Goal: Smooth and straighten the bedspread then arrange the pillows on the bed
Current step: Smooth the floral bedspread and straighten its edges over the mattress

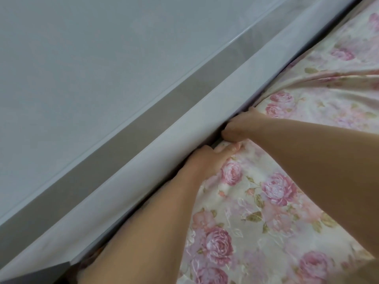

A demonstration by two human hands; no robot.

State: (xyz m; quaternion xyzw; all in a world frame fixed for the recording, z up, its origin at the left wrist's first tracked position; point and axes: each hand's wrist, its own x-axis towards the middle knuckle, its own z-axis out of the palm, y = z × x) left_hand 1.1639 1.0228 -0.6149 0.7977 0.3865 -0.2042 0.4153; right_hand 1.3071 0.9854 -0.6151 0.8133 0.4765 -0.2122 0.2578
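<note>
Thin gap at the bed edge, blocked by two hands

The white panel (143,158) runs close along the edge of the bedspread (276,201), with only a thin dark gap (215,139) between them. The left hand (202,160) and the right hand (242,125) sit just beside each other there, fingers curled over the bedspread edge, so this part is blocked. The broad bedspread top on the right is open for passing. The grey wall (82,68) closes the side behind the panel.

cream bedspread (276,201) with pink roses, grey wall (82,68)
</note>
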